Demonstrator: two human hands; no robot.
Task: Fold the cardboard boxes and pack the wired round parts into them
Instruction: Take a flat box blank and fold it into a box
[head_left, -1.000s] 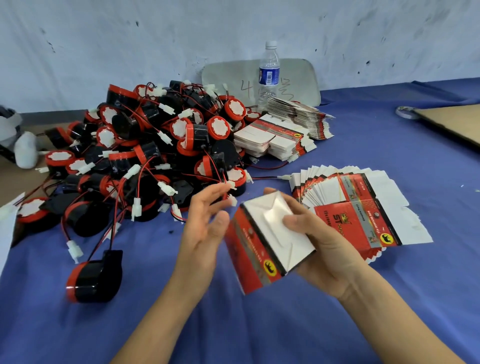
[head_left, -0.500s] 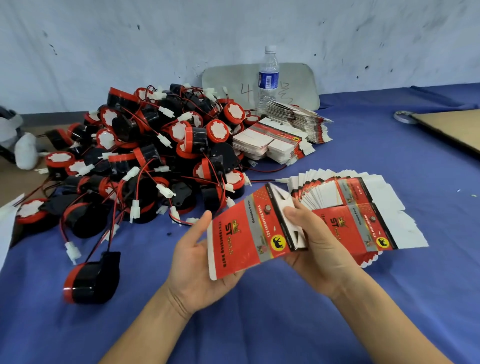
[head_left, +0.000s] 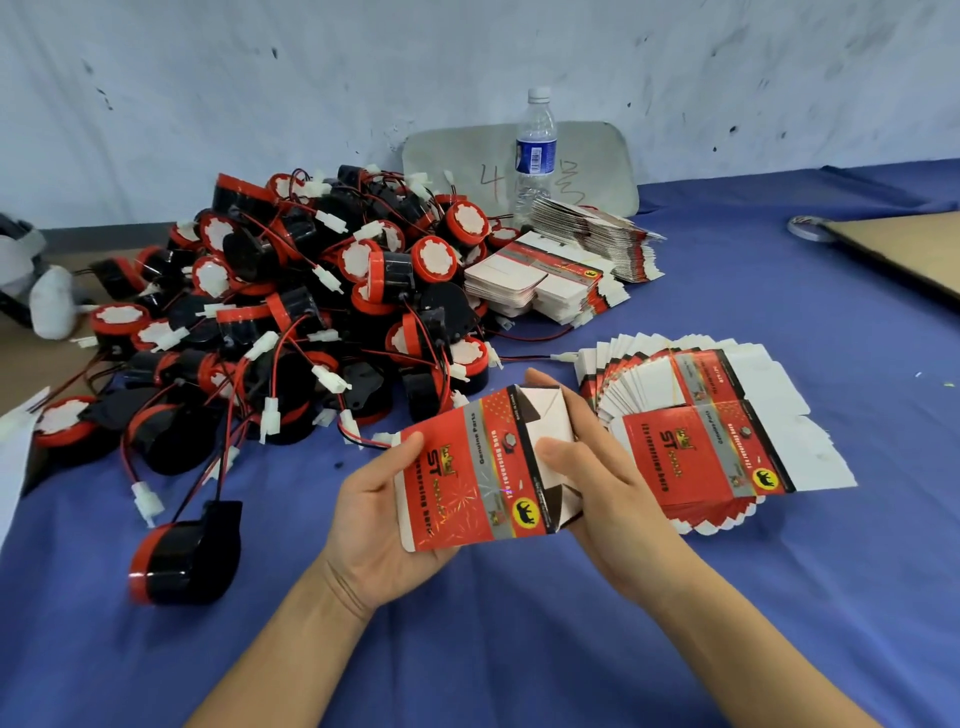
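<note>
- Sitting raised above the counter (head_left: 519, 649), held between both hands: one cardboard box (head_left: 467, 478), red printed face up and part-erected. Its white end flaps, on the right, are tucked inward but, as far as I can judge, not yet locked.
- Left hand (head_left: 374, 519): cups the box's left end from below, with the thumb clamped on the top face near the far corner. This probably steadies the sleeve while the other end is worked.
- Right hand (head_left: 613, 488): wraps the flap end, fingers (head_left: 574, 408) curled over the far edge, thumb pressing the white flaps in.
- Box relative to the fingers: in contact on both sides, pinned between the thumbs on top and the fingers beneath and behind. Neither hand is free.
- Fanned flat boxes (head_left: 701, 431): on the counter just beside the right hand, probably spread so one can be picked at a time.
- Wired round parts (head_left: 311, 322): heaped to the far left, near the box, none packed in it yet. One loose part (head_left: 182, 556) lies apart, left of the left forearm.
- Spare box stacks (head_left: 545, 280) and water bottle (head_left: 535, 150): behind the heap, well apart.
</note>
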